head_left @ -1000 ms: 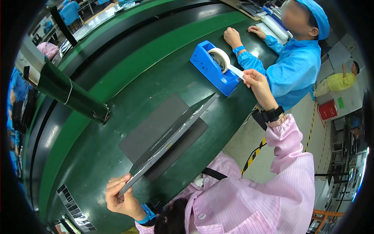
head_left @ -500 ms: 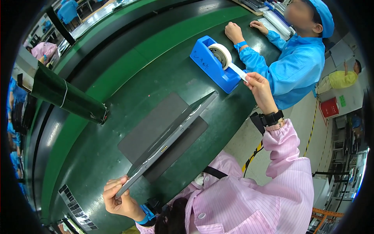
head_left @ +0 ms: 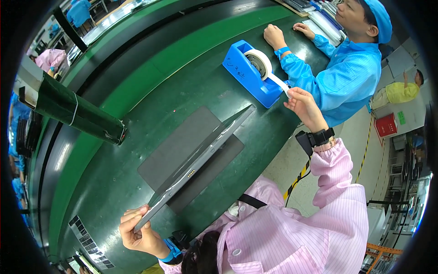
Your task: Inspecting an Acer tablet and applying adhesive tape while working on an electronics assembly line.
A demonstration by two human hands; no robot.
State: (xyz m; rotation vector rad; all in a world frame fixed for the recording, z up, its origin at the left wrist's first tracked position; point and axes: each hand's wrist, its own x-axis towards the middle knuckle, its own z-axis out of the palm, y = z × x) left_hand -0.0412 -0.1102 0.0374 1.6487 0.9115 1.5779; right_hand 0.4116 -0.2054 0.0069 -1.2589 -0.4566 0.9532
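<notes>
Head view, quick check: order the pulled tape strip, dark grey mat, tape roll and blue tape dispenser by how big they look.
Largest to smallest:
1. Dark grey mat, partly hidden
2. Blue tape dispenser
3. Tape roll
4. Pulled tape strip

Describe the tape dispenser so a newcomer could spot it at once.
At the dark green table, find the co-worker's blue sleeve, upper right. Left of it stands the tape dispenser, its white strip pinched in the wearer's right hand. Unlike the thin grey device nearby, it is chunky, blue and carries a roll.
</notes>
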